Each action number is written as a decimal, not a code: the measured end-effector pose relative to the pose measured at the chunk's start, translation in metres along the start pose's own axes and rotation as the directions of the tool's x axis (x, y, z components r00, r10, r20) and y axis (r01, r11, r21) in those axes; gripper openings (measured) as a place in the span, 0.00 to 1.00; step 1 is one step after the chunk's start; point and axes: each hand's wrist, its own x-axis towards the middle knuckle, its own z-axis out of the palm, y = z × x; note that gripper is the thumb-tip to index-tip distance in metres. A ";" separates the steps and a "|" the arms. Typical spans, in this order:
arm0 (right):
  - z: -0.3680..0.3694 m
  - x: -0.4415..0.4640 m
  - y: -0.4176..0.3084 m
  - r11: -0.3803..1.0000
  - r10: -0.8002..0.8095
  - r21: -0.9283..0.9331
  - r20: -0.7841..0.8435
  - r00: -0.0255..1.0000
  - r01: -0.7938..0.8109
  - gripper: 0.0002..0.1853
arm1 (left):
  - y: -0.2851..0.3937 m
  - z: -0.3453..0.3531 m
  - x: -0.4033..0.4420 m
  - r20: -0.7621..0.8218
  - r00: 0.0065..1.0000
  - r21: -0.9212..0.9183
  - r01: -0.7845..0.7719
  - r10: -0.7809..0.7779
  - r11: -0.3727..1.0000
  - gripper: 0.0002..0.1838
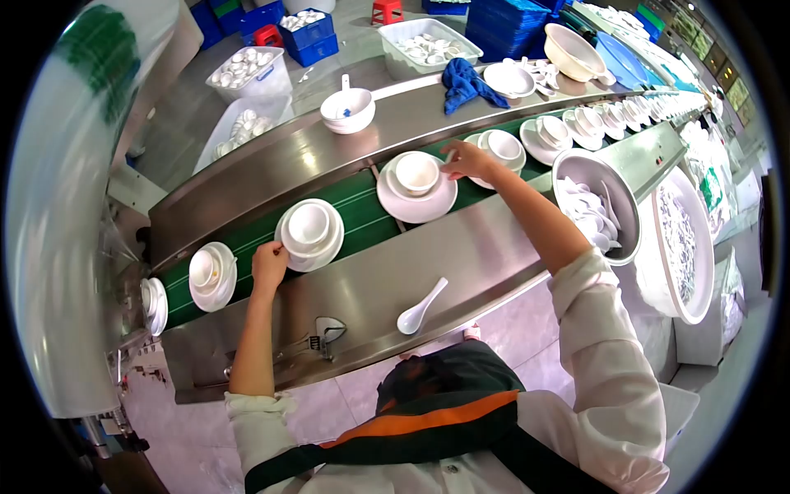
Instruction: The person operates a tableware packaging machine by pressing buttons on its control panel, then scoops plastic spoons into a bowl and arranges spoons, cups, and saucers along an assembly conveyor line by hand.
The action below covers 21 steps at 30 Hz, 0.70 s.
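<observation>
My left hand (269, 268) is closed at the near-left rim of a white plate (290, 260), which carries a bowl (309, 224). Whatever its fingertips pinch is hidden. At the right edge of another set, a plate (417, 207) with a bowl (417, 173) on it, my right hand (469, 162) has its fingers pinched together. A small white piece shows at those fingertips, too little to name. Both sets stand on the green conveyor belt (362, 196). A white soup spoon (420, 309) lies on the steel ledge in front of me.
More dish sets (216, 278) line the belt both ways. On the right are a steel bowl of spoons (563, 160) and a white tub (699, 300). A white bowl stack (349, 123) and blue cloth (469, 86) sit on the far ledge. Metal utensils (329, 330) lie near my left arm.
</observation>
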 end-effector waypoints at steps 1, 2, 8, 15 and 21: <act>0.006 0.007 -0.002 1.000 0.006 -0.020 0.001 1.000 -0.006 0.20 | 0.002 -0.003 -0.001 0.006 1.000 -0.002 -0.005 0.005 1.000 0.10; 0.010 0.012 -0.003 0.998 0.037 -0.053 0.018 0.999 -0.036 0.20 | 0.005 -0.006 -0.002 0.014 1.000 0.072 0.000 -0.001 0.997 0.10; 0.024 0.027 -0.003 0.651 -0.232 -0.695 0.199 0.952 0.304 0.23 | 0.073 -0.031 -0.037 -0.341 0.921 0.220 -0.117 0.189 0.969 0.08; -0.116 -0.042 -0.042 0.641 -0.418 -0.576 0.294 0.860 0.508 0.21 | 0.301 0.010 -0.120 -0.045 0.872 -0.311 -0.476 0.488 0.822 0.09; -0.270 -0.151 0.047 0.588 -0.253 -0.643 0.431 0.866 0.491 0.15 | 0.452 0.093 -0.130 0.214 0.457 -0.170 -0.853 0.863 0.494 0.19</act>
